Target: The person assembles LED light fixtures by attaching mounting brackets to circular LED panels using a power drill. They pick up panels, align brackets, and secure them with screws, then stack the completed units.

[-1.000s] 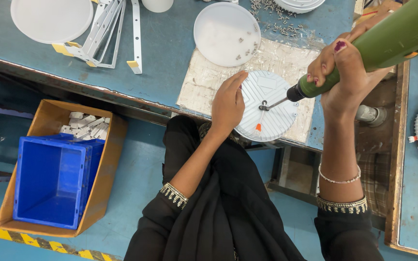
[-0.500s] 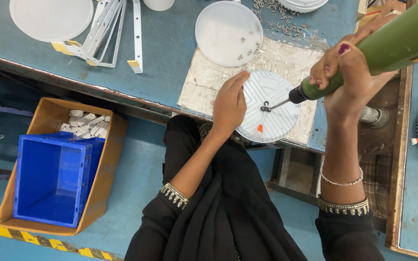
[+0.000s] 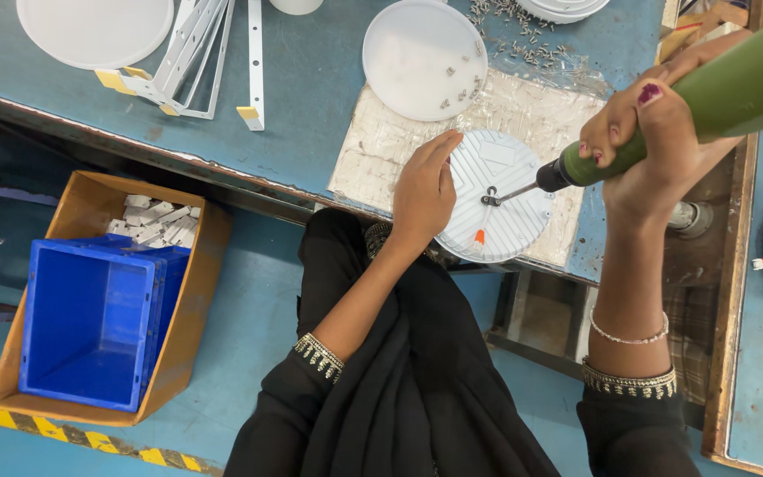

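A round white ribbed lamp housing point(image 3: 507, 212) lies on a pale mat point(image 3: 381, 150) at the table's near edge. My left hand point(image 3: 424, 190) rests flat on its left rim and steadies it. My right hand point(image 3: 651, 146) grips a green electric screwdriver point(image 3: 726, 88), whose bit tip touches a small metal bracket point(image 3: 490, 200) near the housing's middle. A small orange tab point(image 3: 479, 237) shows on the housing below the bit.
A white round cover point(image 3: 424, 57) with a few screws on it lies behind the mat, loose screws point(image 3: 523, 44) beside it. White metal brackets point(image 3: 196, 53) and another disc point(image 3: 94, 26) lie at the left. A cardboard box point(image 3: 189, 291) with a blue crate point(image 3: 90, 322) stands on the floor.
The screwdriver and my right hand have shifted slightly; the bit stays on the housing's centre. My left hand holds the same place on the rim.
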A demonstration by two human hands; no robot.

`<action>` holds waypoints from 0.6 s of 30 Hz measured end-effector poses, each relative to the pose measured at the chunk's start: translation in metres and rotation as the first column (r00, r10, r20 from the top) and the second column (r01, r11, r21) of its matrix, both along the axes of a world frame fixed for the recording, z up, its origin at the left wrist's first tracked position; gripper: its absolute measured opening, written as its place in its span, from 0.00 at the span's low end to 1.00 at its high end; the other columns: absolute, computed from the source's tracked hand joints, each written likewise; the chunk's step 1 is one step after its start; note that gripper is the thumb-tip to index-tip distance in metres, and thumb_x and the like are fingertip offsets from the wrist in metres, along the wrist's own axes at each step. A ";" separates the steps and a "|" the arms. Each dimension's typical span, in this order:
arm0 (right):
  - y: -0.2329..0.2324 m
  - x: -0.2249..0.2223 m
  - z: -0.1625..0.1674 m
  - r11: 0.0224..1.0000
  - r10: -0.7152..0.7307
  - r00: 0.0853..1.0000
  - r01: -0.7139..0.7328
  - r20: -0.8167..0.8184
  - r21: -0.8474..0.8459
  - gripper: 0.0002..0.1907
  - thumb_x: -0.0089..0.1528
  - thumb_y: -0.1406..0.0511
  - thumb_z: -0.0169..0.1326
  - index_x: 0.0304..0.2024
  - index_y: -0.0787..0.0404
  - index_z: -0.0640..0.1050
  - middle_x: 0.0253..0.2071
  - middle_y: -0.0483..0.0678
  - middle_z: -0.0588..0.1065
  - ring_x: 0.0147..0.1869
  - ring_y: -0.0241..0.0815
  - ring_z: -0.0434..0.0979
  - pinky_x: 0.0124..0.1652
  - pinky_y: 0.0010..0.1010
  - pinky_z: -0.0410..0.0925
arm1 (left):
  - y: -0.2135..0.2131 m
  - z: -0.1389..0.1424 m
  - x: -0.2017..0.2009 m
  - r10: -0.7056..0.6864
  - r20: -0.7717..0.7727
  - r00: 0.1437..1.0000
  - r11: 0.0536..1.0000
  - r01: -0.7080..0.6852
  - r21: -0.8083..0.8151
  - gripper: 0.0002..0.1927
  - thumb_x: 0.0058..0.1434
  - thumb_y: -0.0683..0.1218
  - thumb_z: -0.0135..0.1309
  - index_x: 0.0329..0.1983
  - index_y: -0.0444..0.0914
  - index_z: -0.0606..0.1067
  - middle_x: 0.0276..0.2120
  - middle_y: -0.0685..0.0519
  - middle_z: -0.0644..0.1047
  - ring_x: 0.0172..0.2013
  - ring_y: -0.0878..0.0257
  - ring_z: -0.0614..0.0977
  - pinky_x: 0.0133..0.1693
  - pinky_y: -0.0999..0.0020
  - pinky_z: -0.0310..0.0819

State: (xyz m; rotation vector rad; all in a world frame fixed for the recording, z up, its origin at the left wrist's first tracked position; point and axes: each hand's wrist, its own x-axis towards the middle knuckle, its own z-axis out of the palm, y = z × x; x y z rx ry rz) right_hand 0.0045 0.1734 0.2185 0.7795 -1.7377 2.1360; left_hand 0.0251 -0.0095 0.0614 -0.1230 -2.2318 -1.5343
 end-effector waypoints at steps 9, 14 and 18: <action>-0.006 0.007 -0.003 0.999 -0.010 1.000 0.009 0.027 0.041 0.09 0.73 0.71 0.47 0.51 0.63 0.61 0.22 0.49 0.61 0.18 0.38 0.61 0.23 0.32 0.61 | 0.000 0.003 0.001 0.006 0.010 1.000 1.000 -0.006 0.001 0.20 0.65 0.35 0.44 0.60 0.34 0.74 0.60 0.45 0.76 0.61 0.48 0.77 0.62 0.58 0.70; -0.013 0.007 -0.008 0.998 -0.046 0.999 0.045 0.016 0.045 0.12 0.73 0.72 0.52 0.51 0.65 0.61 0.24 0.50 0.62 0.19 0.38 0.64 0.23 0.31 0.63 | -0.001 0.004 0.002 -0.008 0.010 1.000 1.000 0.007 0.013 0.21 0.65 0.35 0.44 0.60 0.34 0.74 0.61 0.45 0.75 0.61 0.47 0.76 0.61 0.58 0.70; -0.019 0.008 -0.010 0.996 -0.094 0.995 0.094 0.031 0.005 0.10 0.70 0.74 0.50 0.48 0.66 0.63 0.24 0.50 0.63 0.18 0.38 0.63 0.22 0.31 0.62 | -0.001 0.001 0.002 -0.014 -0.025 1.000 1.000 0.014 0.021 0.21 0.65 0.35 0.44 0.61 0.34 0.74 0.61 0.45 0.75 0.61 0.47 0.76 0.62 0.59 0.70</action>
